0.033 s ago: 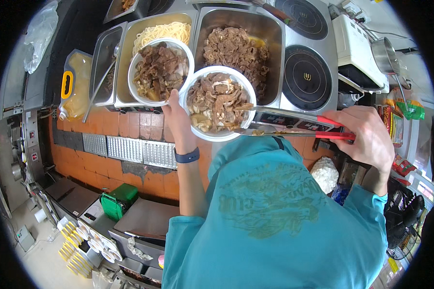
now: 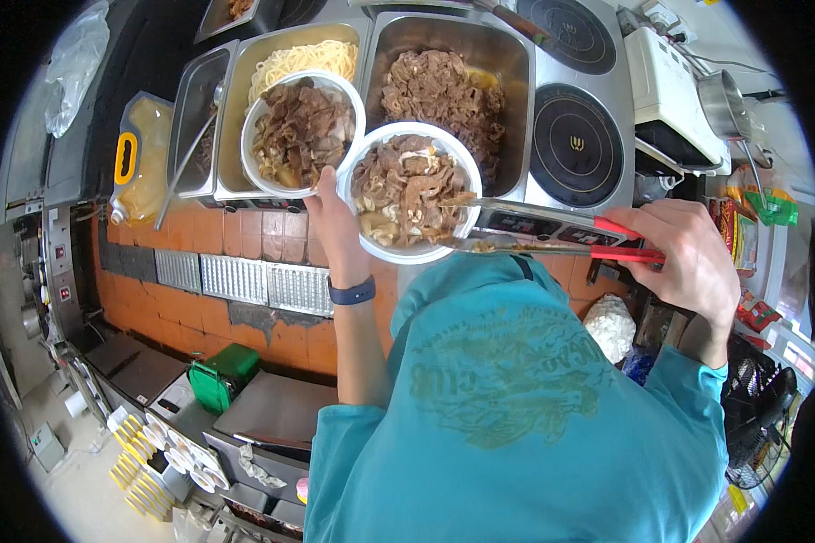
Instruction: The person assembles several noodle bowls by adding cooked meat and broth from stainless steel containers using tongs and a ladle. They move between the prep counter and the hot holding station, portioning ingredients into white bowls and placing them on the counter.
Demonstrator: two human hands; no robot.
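Observation:
My left hand (image 2: 338,232) is closed at the near edge of two white bowls set side by side, its thumb up between them. The right bowl (image 2: 473,172) holds sliced brown meat over paler pieces and is in this hand's grip; the fingers beneath are hidden. Beside it, the left bowl (image 2: 247,149) is heaped with similar meat and sits over the noodle tray (image 2: 364,47). My right hand (image 2: 684,252) is wrapped round the red handles of metal tongs (image 2: 627,255). Their tips rest in the right bowl's meat, slightly apart.
Beyond the bowls, a deep steel tray (image 2: 518,100) contains more meat. Two round black cooktops (image 2: 578,149) lie to its right, then a white appliance (image 2: 666,100). At left, a ladle handle (image 2: 174,195) sticks out beside a yellow-handled jug (image 2: 145,181).
The right bowl has risen very slightly, and the tongs have shifted a little with it. Otherwise both hands keep their places.

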